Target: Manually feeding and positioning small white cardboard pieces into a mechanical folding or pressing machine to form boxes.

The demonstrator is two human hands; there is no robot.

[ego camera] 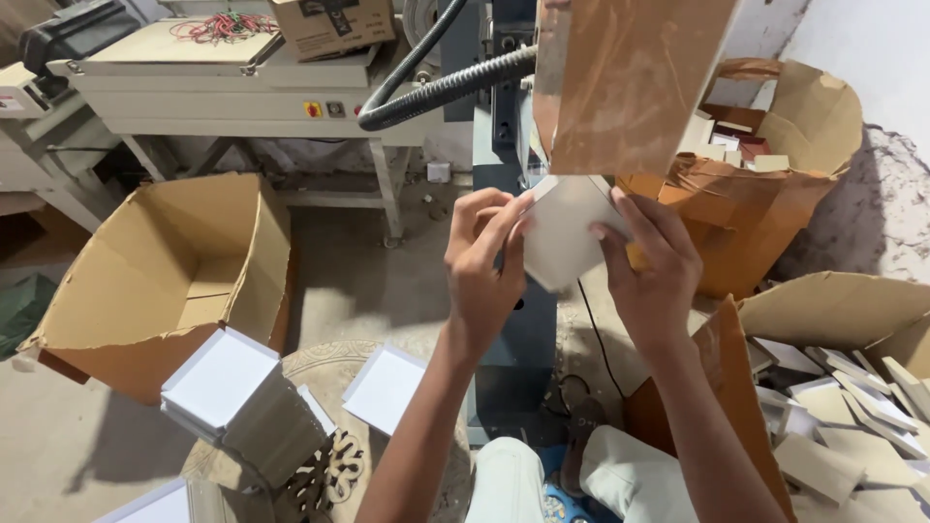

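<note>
Card (562,232) between both raised hands' fingers (494,218)

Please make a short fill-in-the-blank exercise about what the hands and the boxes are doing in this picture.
1. The left hand and the right hand together hold a ____ square card.
2. The large open cardboard box stands on the person's ____ side.
3. The stack of white trays stands ____ that box.

Missing words: white; left; in front of
</note>
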